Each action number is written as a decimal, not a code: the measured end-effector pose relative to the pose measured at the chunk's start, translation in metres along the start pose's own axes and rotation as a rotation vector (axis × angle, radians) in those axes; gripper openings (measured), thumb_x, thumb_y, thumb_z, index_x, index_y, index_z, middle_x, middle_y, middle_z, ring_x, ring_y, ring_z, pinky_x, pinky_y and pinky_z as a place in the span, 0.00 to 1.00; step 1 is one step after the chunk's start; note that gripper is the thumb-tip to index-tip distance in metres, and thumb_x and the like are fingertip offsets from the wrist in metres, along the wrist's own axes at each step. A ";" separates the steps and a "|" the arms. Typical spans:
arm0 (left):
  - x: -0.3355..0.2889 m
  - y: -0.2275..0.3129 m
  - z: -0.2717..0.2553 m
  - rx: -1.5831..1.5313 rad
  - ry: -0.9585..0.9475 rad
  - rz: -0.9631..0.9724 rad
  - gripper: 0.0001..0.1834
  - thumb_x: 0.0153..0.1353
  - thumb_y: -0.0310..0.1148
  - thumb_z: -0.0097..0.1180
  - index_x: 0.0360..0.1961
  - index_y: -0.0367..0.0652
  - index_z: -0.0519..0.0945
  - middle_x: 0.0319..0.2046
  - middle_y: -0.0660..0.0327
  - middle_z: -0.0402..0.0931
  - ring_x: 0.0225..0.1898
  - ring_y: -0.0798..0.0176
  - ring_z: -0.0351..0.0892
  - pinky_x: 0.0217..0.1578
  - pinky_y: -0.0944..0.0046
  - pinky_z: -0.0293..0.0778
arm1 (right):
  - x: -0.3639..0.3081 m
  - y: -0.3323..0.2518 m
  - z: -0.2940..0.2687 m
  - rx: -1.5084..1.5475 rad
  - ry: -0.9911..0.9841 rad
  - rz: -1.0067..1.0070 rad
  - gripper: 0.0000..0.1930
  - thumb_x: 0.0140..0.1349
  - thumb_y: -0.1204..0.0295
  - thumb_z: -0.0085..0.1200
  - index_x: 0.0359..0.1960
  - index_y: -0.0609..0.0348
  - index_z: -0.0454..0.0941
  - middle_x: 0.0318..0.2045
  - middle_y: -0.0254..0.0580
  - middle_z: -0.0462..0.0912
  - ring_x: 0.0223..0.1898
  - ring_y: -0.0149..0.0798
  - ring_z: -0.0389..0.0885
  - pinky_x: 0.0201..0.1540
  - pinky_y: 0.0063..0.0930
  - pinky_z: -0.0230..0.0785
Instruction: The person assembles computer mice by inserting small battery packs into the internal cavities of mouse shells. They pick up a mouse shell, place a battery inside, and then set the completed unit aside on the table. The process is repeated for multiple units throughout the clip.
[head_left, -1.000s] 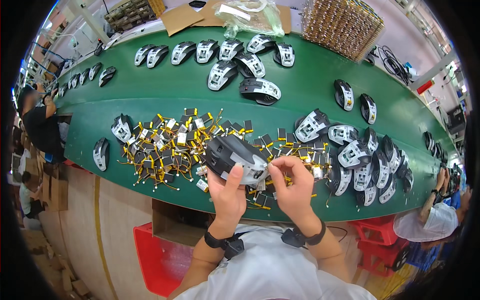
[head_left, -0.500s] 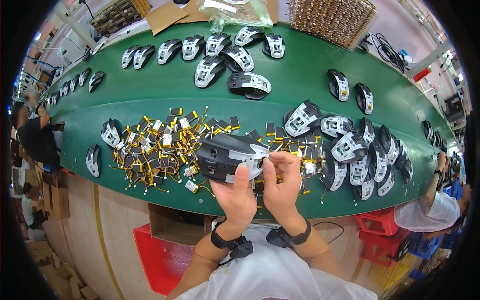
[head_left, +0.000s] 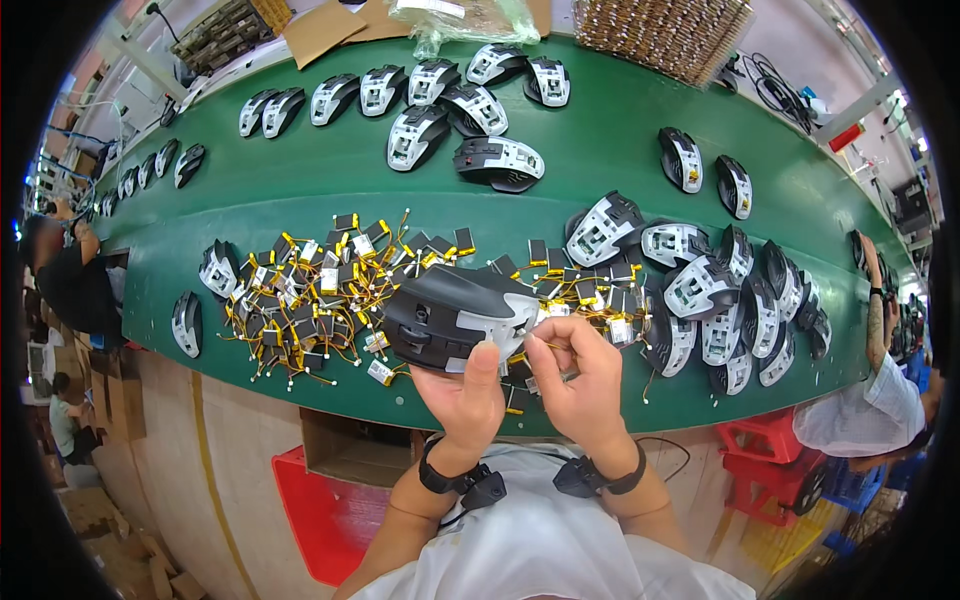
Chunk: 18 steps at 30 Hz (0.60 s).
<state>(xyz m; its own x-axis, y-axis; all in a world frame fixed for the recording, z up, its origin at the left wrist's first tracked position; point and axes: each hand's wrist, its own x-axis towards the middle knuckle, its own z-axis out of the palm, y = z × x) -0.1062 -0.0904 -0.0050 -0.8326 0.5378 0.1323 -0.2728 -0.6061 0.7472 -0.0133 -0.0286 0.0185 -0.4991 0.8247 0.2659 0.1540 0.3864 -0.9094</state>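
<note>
My left hand [head_left: 463, 402] grips a black computer mouse [head_left: 440, 305] with a white inner frame, held up over the bench with its thumb along the near side. At the mouse's right end, my right hand [head_left: 585, 385] has thumb and forefinger pinched together beside an opening in the frame. What lies between those fingertips, if anything, is too small to make out. Behind and to the left spreads a heap of small flat batteries [head_left: 330, 282] with yellow tape and thin leads. More batteries [head_left: 620, 328] lie right of the held mouse, partly hidden by it.
A cluster of half-open mice [head_left: 700, 292] lies to the right. More mice [head_left: 418, 137] stand along the far side of the green bench [head_left: 590, 135]. A red crate [head_left: 325, 520] is below the bench's near edge. Co-workers sit at left and right, one arm [head_left: 876, 320] reaching over the bench.
My right hand has drawn slightly right and down from the mouse's end. The mouse has shifted a little left. At the right, the co-worker's arm has stretched farther across the bench.
</note>
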 end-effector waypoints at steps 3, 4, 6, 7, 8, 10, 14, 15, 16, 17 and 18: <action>0.001 0.002 -0.003 0.018 -0.026 0.009 0.35 0.57 0.31 0.68 0.61 0.35 0.62 0.51 0.56 0.73 0.49 0.64 0.75 0.52 0.62 0.72 | 0.003 -0.004 -0.006 0.131 -0.030 0.097 0.04 0.60 0.78 0.61 0.32 0.62 0.78 0.20 0.32 0.74 0.20 0.23 0.67 0.23 0.20 0.59; 0.001 0.002 -0.004 0.027 -0.037 0.014 0.35 0.57 0.31 0.69 0.61 0.35 0.62 0.51 0.56 0.73 0.50 0.64 0.75 0.52 0.62 0.72 | 0.005 -0.008 -0.006 0.126 -0.003 0.081 0.04 0.59 0.78 0.61 0.31 0.63 0.77 0.19 0.30 0.74 0.20 0.21 0.67 0.22 0.19 0.59; 0.002 0.005 -0.001 0.027 -0.043 0.043 0.36 0.57 0.30 0.69 0.61 0.35 0.62 0.52 0.56 0.72 0.50 0.64 0.75 0.53 0.62 0.72 | 0.006 -0.011 -0.007 0.138 -0.002 0.108 0.04 0.59 0.78 0.61 0.30 0.62 0.77 0.19 0.29 0.73 0.19 0.20 0.66 0.22 0.19 0.59; 0.001 0.007 0.001 0.026 -0.047 0.057 0.36 0.56 0.30 0.69 0.61 0.35 0.62 0.53 0.55 0.72 0.50 0.64 0.75 0.53 0.62 0.72 | 0.006 -0.012 -0.006 0.144 -0.002 0.121 0.04 0.59 0.78 0.61 0.30 0.62 0.77 0.18 0.29 0.73 0.19 0.20 0.66 0.22 0.18 0.58; 0.000 0.008 0.001 0.073 -0.053 0.064 0.36 0.57 0.32 0.69 0.61 0.35 0.62 0.53 0.55 0.72 0.50 0.62 0.75 0.53 0.60 0.72 | 0.005 -0.010 -0.003 0.173 0.011 0.141 0.05 0.58 0.79 0.61 0.29 0.61 0.77 0.17 0.27 0.71 0.18 0.20 0.65 0.21 0.18 0.58; -0.002 0.009 0.003 0.165 -0.061 0.087 0.36 0.59 0.36 0.67 0.62 0.36 0.61 0.53 0.54 0.71 0.51 0.59 0.75 0.53 0.56 0.73 | 0.006 -0.008 0.000 0.181 0.009 0.122 0.05 0.57 0.79 0.62 0.29 0.61 0.77 0.16 0.27 0.70 0.18 0.20 0.65 0.21 0.18 0.57; -0.001 0.010 0.001 0.158 -0.072 0.069 0.37 0.58 0.36 0.68 0.62 0.36 0.61 0.54 0.54 0.71 0.51 0.59 0.75 0.53 0.56 0.73 | 0.007 -0.009 0.003 0.175 0.010 0.091 0.05 0.56 0.79 0.62 0.28 0.60 0.76 0.15 0.27 0.69 0.17 0.20 0.64 0.20 0.19 0.56; 0.000 0.010 0.002 0.160 -0.071 0.070 0.37 0.58 0.36 0.68 0.62 0.36 0.61 0.54 0.54 0.71 0.51 0.59 0.75 0.53 0.57 0.73 | 0.006 -0.010 0.003 0.162 0.007 0.090 0.05 0.56 0.79 0.62 0.28 0.60 0.76 0.15 0.27 0.69 0.17 0.21 0.63 0.20 0.19 0.56; 0.000 0.011 0.002 0.163 -0.070 0.072 0.38 0.57 0.36 0.69 0.62 0.36 0.61 0.54 0.54 0.71 0.52 0.59 0.75 0.53 0.57 0.73 | 0.006 -0.010 0.002 0.148 0.004 0.088 0.06 0.55 0.79 0.62 0.28 0.60 0.76 0.15 0.27 0.68 0.17 0.21 0.63 0.20 0.20 0.56; 0.000 0.011 0.003 0.169 -0.066 0.072 0.38 0.57 0.37 0.69 0.62 0.36 0.61 0.54 0.54 0.71 0.52 0.59 0.75 0.53 0.57 0.73 | 0.006 -0.010 0.002 0.135 0.001 0.086 0.06 0.55 0.79 0.62 0.27 0.60 0.76 0.15 0.27 0.68 0.16 0.21 0.63 0.20 0.20 0.55; 0.000 0.011 0.004 0.174 -0.064 0.072 0.39 0.57 0.37 0.70 0.62 0.35 0.61 0.54 0.54 0.71 0.52 0.59 0.75 0.53 0.58 0.73 | 0.007 -0.010 0.002 0.124 -0.003 0.087 0.06 0.55 0.79 0.62 0.27 0.60 0.75 0.14 0.27 0.68 0.16 0.21 0.63 0.20 0.20 0.55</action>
<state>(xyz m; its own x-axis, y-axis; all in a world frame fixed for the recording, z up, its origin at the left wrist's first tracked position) -0.1071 -0.0950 0.0061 -0.8131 0.5361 0.2269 -0.1209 -0.5368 0.8350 -0.0197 -0.0280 0.0289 -0.4912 0.8516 0.1833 0.0904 0.2591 -0.9616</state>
